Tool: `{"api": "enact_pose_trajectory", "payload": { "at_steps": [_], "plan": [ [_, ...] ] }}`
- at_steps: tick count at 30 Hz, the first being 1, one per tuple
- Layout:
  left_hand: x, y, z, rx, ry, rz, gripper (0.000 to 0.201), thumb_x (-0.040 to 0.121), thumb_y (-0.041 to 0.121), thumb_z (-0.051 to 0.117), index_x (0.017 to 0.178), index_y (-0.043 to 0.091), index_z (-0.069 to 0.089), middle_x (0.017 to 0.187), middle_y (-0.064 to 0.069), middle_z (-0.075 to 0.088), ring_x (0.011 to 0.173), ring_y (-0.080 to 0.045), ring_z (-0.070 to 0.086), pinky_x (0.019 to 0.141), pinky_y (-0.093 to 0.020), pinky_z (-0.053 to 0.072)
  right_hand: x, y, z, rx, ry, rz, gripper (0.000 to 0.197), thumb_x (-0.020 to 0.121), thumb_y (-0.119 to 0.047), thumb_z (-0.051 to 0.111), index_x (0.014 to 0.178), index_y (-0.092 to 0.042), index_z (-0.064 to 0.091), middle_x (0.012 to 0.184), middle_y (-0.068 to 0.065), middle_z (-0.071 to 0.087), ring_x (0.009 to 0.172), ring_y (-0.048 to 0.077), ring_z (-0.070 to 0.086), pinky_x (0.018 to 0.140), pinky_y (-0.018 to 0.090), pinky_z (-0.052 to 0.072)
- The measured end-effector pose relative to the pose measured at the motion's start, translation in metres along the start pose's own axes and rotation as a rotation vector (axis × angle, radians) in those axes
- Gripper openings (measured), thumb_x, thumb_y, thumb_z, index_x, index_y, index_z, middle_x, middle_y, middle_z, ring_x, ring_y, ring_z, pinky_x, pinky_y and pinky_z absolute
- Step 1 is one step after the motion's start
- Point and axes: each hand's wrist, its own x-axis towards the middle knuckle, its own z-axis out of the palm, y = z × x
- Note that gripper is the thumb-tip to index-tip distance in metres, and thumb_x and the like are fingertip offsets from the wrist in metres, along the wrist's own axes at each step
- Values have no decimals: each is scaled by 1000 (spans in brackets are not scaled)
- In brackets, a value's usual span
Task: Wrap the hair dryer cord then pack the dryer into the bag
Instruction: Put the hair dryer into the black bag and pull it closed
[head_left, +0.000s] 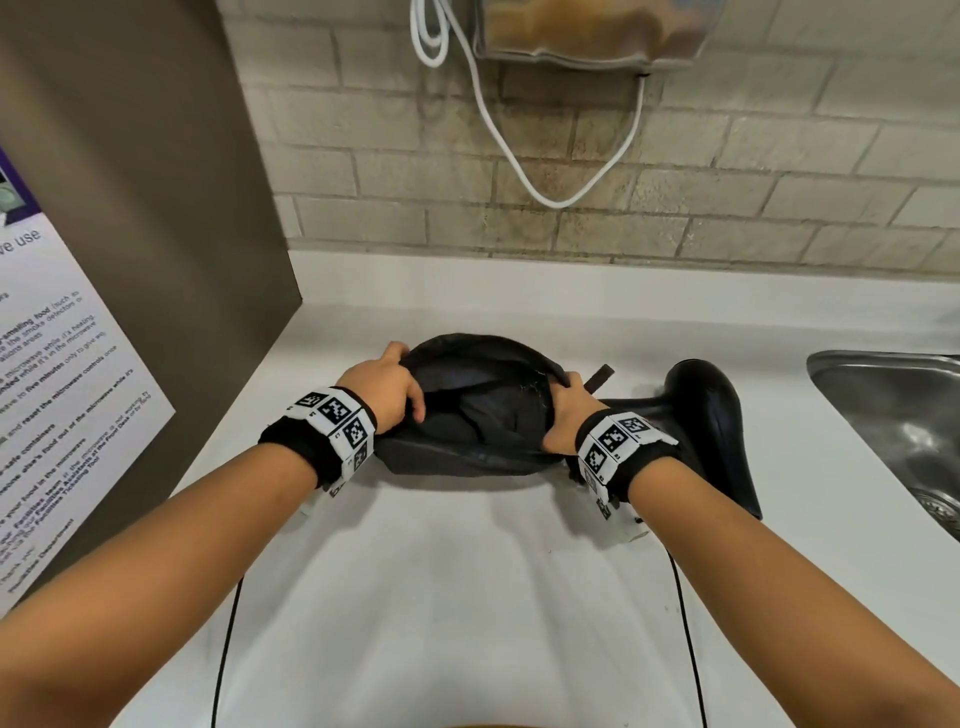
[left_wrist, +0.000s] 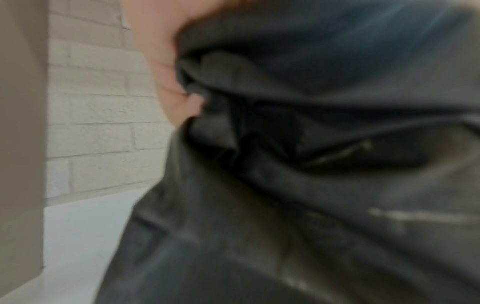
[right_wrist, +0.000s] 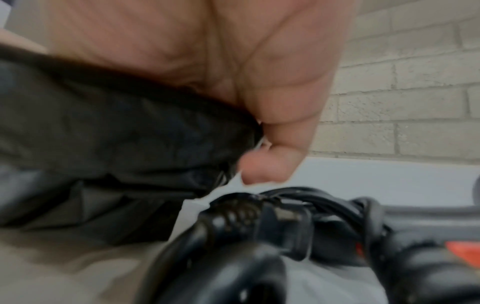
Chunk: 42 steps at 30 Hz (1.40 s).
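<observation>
A black fabric bag (head_left: 478, 410) lies on the white counter (head_left: 467, 571), its mouth spread wide between my two hands. My left hand (head_left: 392, 382) grips the left rim of the bag (left_wrist: 311, 185). My right hand (head_left: 566, 415) pinches the right rim of the bag (right_wrist: 116, 144), thumb and fingers curled over the cloth. The black hair dryer (head_left: 706, 415) lies on the counter just right of the bag, behind my right wrist. Its black cord (right_wrist: 285, 205) is wound round the handle, with the plug tucked against the coils.
A steel sink (head_left: 893, 421) is set into the counter at the right. A brown panel with a printed notice (head_left: 78, 389) stands at the left. A brick wall (head_left: 675, 182) runs behind, with a white cable (head_left: 519, 130) hanging from a fixture on it.
</observation>
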Motion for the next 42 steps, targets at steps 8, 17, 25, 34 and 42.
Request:
{"api": "enact_pose_trajectory", "payload": {
  "at_steps": [8,17,25,34,42],
  "plan": [
    [5,-9,8,-3,-169,-123,84,79,13,60,147,33,16,148,-6,28,117,-34,52,94,-36,47,4,14,-8,-177,-70,26,67,73,-39,65,135,-30,40,130,3,34,117,32,42,96,39,45],
    [4,-8,-6,-84,-188,-138,83,80,16,54,149,32,11,149,-6,35,122,-30,49,97,-34,45,5,39,-13,111,166,48,55,67,-39,75,116,-24,56,120,1,53,108,26,56,94,37,47],
    [4,-4,-13,-504,-110,-242,70,83,7,55,146,19,27,143,-14,41,127,-29,42,95,-25,35,0,56,-23,358,333,150,35,90,-32,50,123,-20,53,129,14,45,106,31,56,95,32,43],
    [4,0,-3,-547,22,-314,64,80,5,52,141,24,40,144,-12,43,130,-28,42,103,-27,35,1,85,-23,340,20,466,69,92,-39,46,147,-25,7,145,15,37,128,34,42,104,34,35],
    [2,27,6,-442,-93,-231,79,80,13,54,148,28,17,151,-10,20,132,-33,36,106,-34,37,25,80,-15,294,-31,446,57,92,-25,46,143,-13,23,150,18,24,133,37,34,107,36,30]
  ]
}}
